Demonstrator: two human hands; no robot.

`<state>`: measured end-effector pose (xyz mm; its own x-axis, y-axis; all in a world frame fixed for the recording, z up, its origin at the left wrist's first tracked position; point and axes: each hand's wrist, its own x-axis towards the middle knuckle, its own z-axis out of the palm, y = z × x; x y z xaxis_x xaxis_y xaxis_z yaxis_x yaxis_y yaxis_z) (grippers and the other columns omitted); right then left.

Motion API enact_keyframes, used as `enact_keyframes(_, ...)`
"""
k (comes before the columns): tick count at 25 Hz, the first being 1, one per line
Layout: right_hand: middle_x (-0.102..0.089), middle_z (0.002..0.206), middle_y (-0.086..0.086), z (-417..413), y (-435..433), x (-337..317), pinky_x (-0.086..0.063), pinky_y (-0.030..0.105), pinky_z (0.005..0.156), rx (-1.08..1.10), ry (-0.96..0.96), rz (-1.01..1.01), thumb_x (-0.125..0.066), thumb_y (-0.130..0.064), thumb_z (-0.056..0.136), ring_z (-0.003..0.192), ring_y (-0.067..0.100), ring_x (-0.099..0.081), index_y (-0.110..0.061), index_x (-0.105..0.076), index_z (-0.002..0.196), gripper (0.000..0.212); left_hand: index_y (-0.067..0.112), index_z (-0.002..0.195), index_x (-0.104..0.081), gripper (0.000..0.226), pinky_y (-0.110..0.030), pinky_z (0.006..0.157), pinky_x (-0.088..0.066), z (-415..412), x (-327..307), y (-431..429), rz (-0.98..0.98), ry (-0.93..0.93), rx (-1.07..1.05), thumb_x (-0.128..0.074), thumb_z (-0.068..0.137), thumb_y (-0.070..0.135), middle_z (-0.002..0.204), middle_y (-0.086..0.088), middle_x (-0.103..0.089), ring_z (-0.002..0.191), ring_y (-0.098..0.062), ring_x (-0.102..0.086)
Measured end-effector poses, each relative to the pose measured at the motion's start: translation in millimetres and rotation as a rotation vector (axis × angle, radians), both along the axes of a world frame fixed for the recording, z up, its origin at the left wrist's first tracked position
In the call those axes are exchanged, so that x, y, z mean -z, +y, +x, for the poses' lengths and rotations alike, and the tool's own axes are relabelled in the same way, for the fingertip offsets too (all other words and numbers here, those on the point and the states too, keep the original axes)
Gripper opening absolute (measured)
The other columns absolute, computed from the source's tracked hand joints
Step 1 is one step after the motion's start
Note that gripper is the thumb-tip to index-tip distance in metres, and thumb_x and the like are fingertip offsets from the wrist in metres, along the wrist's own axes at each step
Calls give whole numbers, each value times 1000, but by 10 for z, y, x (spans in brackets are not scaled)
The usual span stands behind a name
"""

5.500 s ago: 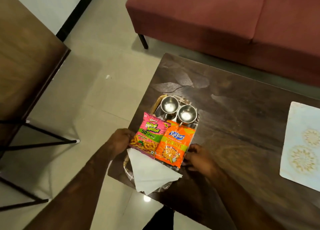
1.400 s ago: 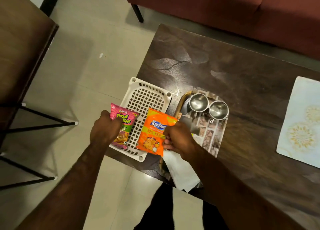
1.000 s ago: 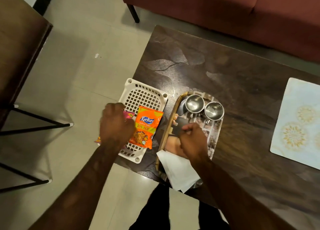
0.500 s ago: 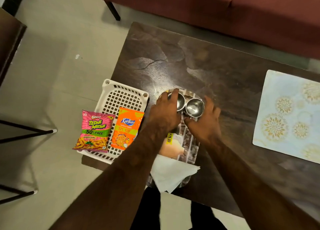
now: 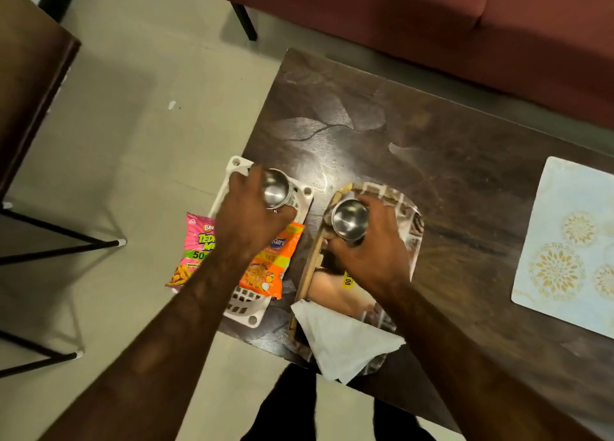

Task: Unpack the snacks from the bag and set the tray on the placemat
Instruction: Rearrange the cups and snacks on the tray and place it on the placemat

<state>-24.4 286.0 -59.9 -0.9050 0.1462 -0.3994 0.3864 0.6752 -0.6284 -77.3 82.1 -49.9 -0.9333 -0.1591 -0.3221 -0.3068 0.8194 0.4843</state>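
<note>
My left hand (image 5: 247,217) grips a small steel cup (image 5: 275,193) and holds it over the far end of a white plastic basket (image 5: 237,302). My right hand (image 5: 372,254) grips a second steel cup (image 5: 349,219) above the printed tray (image 5: 413,237). A pink snack packet (image 5: 192,251) and an orange snack packet (image 5: 269,267) lie on the basket, partly under my left forearm. A white napkin (image 5: 342,341) lies on the tray's near end. The pale floral placemat (image 5: 568,241) sits at the table's right.
The dark wooden table (image 5: 415,141) carries everything; its left edge runs beside the basket. A maroon sofa (image 5: 432,25) stands behind it. Another wooden table (image 5: 30,65) with black metal legs is at the left. Tiled floor lies between them.
Both snack packets went from my hands onto the white basket. My hands then reached the two steel cups on the tray; now the left hand has carried its cup left over the basket.
</note>
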Motion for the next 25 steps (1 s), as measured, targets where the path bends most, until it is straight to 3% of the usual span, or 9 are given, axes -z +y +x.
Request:
enact_keyframes(7, -47, 139, -3, -352, -766, 230, -59, 42, 85, -253, 18, 33, -72, -46, 82, 121, 27, -66, -40, -33, 156, 83, 30, 140, -42, 75, -45, 91, -50, -50, 285, -629, 12, -81, -65, -76, 74, 27, 124, -11, -51, 110, -41, -61)
enact_keyframes(13, -42, 132, 1, -473, -947, 415, -61, 43, 82, -274, 0, 144, -77, -35, 83, 123, 29, -60, -37, -38, 155, 82, 30, 143, -42, 75, -33, 79, -43, -44, 475, -655, 39, -54, -17, -77, 77, 24, 127, -9, -49, 103, -39, -64)
enact_keyframes(16, -40, 132, 1, -519, -949, 433, -59, 41, 82, -271, -27, 152, -77, -39, 84, 126, 25, -55, -40, -33, 160, 88, 32, 149, -37, 80, -42, 88, -53, -63, 439, -673, 12, -76, 34, -76, 79, 27, 133, -11, -45, 111, -40, -62)
enact_keyframes(19, -40, 138, 1, -488, -840, 340, -54, 36, 77, -228, -18, 88, -77, -35, 84, 127, 22, -55, -39, -28, 163, 92, 31, 153, -32, 86, -51, 96, -52, -29, 247, -647, -81, -67, 31, -76, 78, 33, 136, -12, -44, 119, -39, -55)
enact_keyframes(21, -44, 138, 2, -369, -640, 231, -54, 36, 76, -145, 20, 78, -72, -22, 84, 125, 25, -58, -34, -39, 155, 79, 20, 142, -44, 68, -51, 93, -52, 175, 65, -541, -57, 70, -33, -67, 80, 32, 129, -13, -50, 115, -37, -57)
enact_keyframes(23, -52, 134, 3, -163, -365, 142, -57, 41, 83, -118, -12, 135, -66, -15, 85, 121, 28, -61, -28, -53, 139, 57, 14, 118, -55, 39, -47, 86, -52, 590, -58, -371, 28, 121, -71, -56, 83, 31, 112, -9, -61, 102, -32, -61)
enact_keyframes(25, -63, 129, 4, 75, -77, 118, -58, 44, 92, -197, -159, 163, -61, -14, 89, 119, 30, -64, -25, -65, 122, 35, 18, 94, -57, 15, -43, 79, -52, 1079, -118, -171, 136, -109, -76, -53, 86, 30, 92, -1, -67, 87, -24, -64)
